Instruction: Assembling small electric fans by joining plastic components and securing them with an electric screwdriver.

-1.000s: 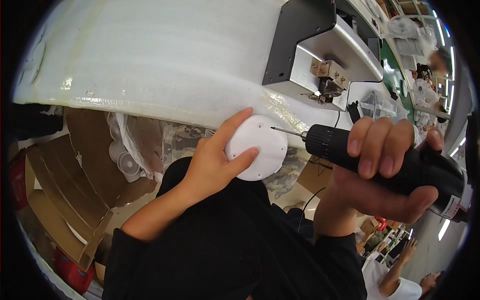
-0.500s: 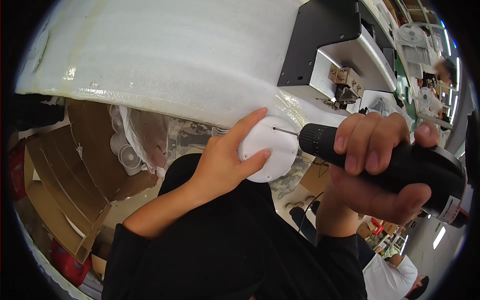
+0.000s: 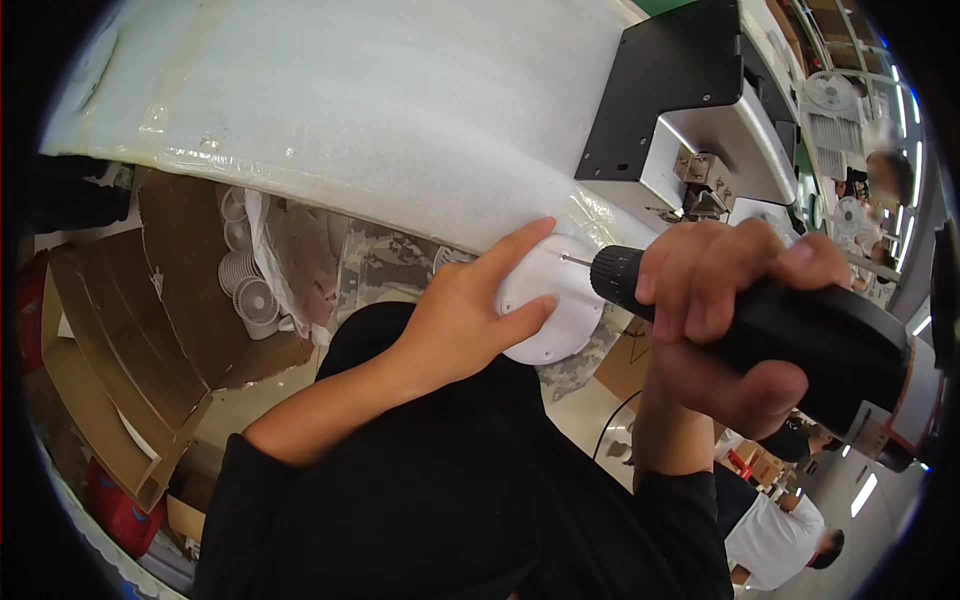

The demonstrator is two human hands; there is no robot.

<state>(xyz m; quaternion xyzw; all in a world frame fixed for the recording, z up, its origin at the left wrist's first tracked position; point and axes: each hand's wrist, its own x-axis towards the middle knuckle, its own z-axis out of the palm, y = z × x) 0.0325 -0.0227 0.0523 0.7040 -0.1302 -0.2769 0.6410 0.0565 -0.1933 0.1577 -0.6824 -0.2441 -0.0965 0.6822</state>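
Observation:
My left hand grips the edge of a white round plastic base, thumb on its face and forefinger stretched along the upper rim. Small screw holes sit around that face. A black electric screwdriver lies in my right hand, fingers wrapped over its body. Its thin metal bit meets the base at a hole near the top; whether a screw sits there is too small to tell. The base is held at the front edge of the padded table, above my lap.
A black and silver metal fixture stands on the table at the right. Below left, an open cardboard box holds white round fan grilles. At the right, a person in a white shirt and shelves with fans are farther off.
The screwdriver has come closer to the base, and less of its bit shows. My view has shifted slightly, so the table and fixture appear displaced. Both hands keep their hold.

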